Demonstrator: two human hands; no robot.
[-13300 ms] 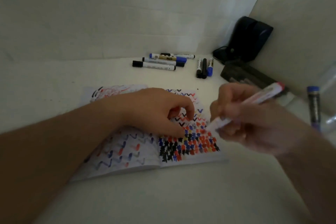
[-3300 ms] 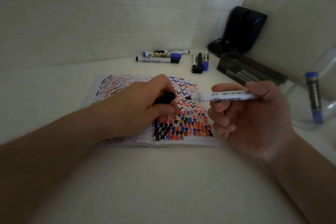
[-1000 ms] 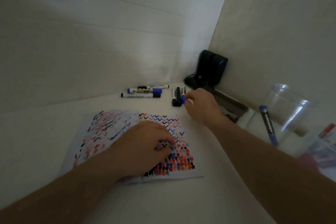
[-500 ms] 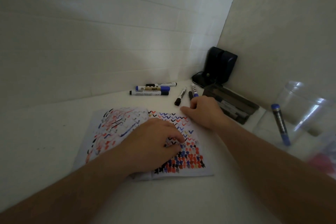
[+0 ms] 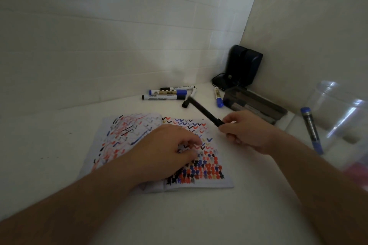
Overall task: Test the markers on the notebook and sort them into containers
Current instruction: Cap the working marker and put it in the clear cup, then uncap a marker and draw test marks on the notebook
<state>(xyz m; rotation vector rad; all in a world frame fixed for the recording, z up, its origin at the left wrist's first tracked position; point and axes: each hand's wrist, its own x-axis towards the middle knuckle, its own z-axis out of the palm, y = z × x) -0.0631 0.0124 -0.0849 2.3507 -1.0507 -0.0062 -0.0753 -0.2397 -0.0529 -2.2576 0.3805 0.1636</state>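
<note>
Right hand (image 5: pixel 246 131): fingers curled round the near end of a black marker (image 5: pixel 205 112), barrel raised and angled away over the table. Left hand (image 5: pixel 169 150): fingers loosely bent, holding nothing, pressing on the open notebook (image 5: pixel 215 173). Behind it, loose markers (image 5: pixel 165 92) lie by the wall; a clear plastic container (image 5: pixel 338 113) at right holds a blue marker (image 5: pixel 311 130).

Black marker (image 5: pixel 203 111) tilted over the open, scribbled notebook (image 5: pixel 211 165).
</note>
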